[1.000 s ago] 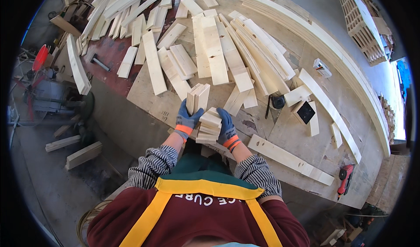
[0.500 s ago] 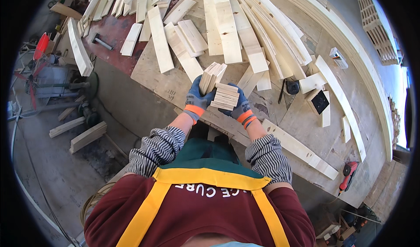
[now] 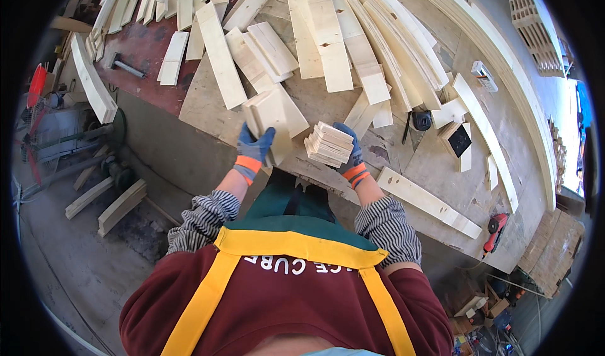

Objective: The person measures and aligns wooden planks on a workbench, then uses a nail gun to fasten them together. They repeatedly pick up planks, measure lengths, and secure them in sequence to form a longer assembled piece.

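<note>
You have a stack of wood pieces in each hand, at the front edge of the bench point(image 3: 211, 108).
Your left hand point(image 3: 254, 144) has its grip wrapped round the low end of the left stack point(image 3: 265, 116). That stack leans in front of a pale board point(image 3: 293, 111); I can't tell if they touch. Your right hand point(image 3: 353, 153) has its grip snug on the right side of the right stack point(image 3: 329, 145), which is made of short pieces. The two stacks are apart. The step in hand looks like holding the two bunches, one in each hand. The next move seems to call for a firm, even squeeze: the right stack's edges don't line up, so a piece could slip out. The black tape measure point(image 3: 421, 121) sits on the bench, past your right hand.
</note>
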